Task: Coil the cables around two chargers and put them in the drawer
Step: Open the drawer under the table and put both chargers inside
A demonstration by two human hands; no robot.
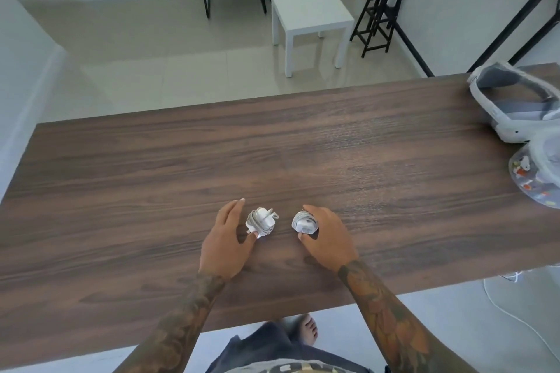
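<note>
Two white chargers lie side by side on the dark wooden table point(151, 160), each with its white cable wound around it. My left hand point(225, 239) lies just left of the left charger point(260, 222), fingers stretched along its side and the thumb touching its lower corner. My right hand point(328, 236) cups the right charger point(304, 222): the index finger curls over its top and the thumb presses its lower edge. No drawer is in view.
A white headset point(509, 106) and a clear bag of small colourful pieces point(533, 179) sit at the table's right end. Beyond the far edge stand a small white side table point(312, 9), chairs and a black stool. A white cable point(515, 315) trails on the floor at right.
</note>
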